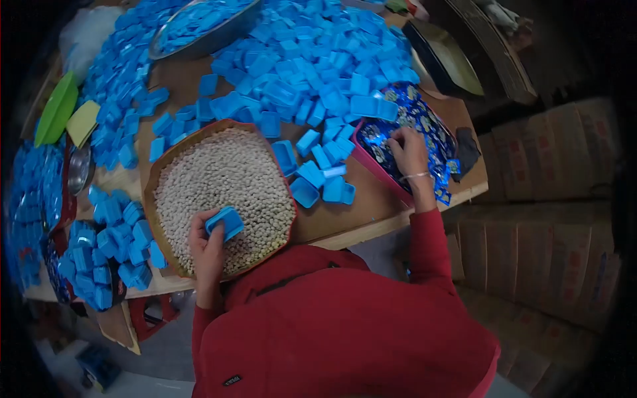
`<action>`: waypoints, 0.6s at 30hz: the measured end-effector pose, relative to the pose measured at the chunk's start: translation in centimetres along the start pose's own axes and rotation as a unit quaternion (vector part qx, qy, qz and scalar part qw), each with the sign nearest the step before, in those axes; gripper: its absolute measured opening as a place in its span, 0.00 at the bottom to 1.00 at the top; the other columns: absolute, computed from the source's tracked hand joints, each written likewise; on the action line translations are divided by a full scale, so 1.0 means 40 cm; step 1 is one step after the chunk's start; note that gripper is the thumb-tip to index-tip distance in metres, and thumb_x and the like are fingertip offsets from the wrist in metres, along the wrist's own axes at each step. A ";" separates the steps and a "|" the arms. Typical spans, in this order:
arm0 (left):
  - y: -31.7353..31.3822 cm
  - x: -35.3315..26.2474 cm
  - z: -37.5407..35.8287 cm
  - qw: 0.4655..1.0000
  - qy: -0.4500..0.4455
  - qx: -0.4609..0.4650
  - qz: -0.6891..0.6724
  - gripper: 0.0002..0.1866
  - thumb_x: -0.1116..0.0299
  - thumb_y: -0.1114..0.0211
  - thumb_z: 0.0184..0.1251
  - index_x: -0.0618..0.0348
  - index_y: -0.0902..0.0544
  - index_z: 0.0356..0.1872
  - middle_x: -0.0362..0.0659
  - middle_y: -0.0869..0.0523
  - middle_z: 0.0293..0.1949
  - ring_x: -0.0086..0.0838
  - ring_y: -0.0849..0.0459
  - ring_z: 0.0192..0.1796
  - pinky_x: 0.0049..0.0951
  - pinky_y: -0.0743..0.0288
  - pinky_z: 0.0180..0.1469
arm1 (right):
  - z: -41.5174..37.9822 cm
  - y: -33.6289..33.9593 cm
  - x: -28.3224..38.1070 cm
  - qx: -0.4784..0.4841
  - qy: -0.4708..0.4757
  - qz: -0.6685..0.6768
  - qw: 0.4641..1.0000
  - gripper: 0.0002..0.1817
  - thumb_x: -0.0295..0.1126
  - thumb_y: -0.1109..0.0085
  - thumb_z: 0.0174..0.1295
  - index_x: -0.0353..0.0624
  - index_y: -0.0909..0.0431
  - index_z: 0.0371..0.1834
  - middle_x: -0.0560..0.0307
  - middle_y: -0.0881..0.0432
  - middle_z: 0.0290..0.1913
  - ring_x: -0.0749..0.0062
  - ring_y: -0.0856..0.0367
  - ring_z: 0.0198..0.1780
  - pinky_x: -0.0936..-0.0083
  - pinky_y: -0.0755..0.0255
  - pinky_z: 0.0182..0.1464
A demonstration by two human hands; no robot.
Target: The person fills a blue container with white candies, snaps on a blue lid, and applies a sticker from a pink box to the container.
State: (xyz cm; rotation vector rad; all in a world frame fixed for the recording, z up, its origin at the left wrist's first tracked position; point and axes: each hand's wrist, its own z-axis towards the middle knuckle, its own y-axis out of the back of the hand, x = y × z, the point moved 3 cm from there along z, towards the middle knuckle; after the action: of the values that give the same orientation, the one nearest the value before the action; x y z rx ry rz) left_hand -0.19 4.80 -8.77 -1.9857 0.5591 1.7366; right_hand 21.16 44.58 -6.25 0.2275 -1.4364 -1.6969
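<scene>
Your left hand (207, 247) pinches a small blue box (227, 223) between thumb and fingers, above the tray of pale beans (222, 179) at the table's near edge. Your right hand (409, 154) reaches into the pink-rimmed basket (376, 167) of shiny blue packets (431, 142) on the right, its fingers drawn close together; you cannot tell whether they grip one. Loose blue boxes (318, 73) heap across the far side of the table (332, 224).

- Red garment (345, 325), seven o'clock: small dark label (232, 380), lettering illegible
- Cartons (551, 265), three o'clock: reddish print, too blurred
- Blue packets (438, 142), one o'clock: print unreadable
</scene>
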 end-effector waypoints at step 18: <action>-0.003 -0.056 -0.021 0.999 -0.007 -0.007 -0.038 0.11 0.75 0.39 0.64 0.61 0.25 0.47 0.36 0.22 0.37 0.17 0.24 0.40 0.20 0.28 0.43 | -0.115 -0.199 0.600 0.119 0.391 0.185 0.894 0.14 0.19 0.46 0.54 0.43 0.25 0.45 0.50 0.23 0.43 0.55 0.21 0.43 0.66 0.24 0.41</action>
State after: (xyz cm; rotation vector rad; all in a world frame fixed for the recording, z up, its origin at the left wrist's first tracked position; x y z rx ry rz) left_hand 0.27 4.44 -6.47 -1.9762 0.4624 1.7124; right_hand 5.76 24.02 -5.49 0.6461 -0.9752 -0.9348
